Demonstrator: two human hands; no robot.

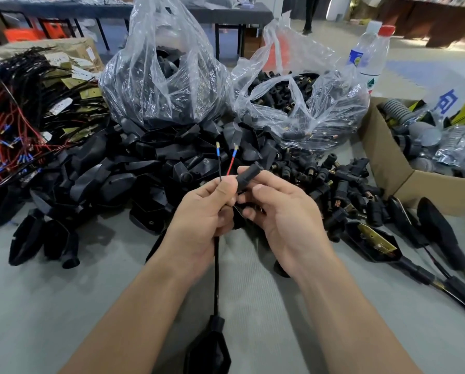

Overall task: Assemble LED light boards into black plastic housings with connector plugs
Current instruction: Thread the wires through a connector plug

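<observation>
Two thin wires (230,166), red and black with blue-sleeved tips, rose from the left hand (201,211), whose fingers gripped a smooth black cable (216,279). Just in front of the heap of glossy teardrop housings (112,182), the right hand (280,214) pinched a matte cylindrical plug (248,176); crinkled clear bags (158,76) slumped behind the heap.

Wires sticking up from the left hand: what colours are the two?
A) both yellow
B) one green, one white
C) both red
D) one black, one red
D: from the cable gripped in the left hand, one black wire and one red wire stand up, blue sleeves near their tips; the right hand holds a black plug.
</observation>
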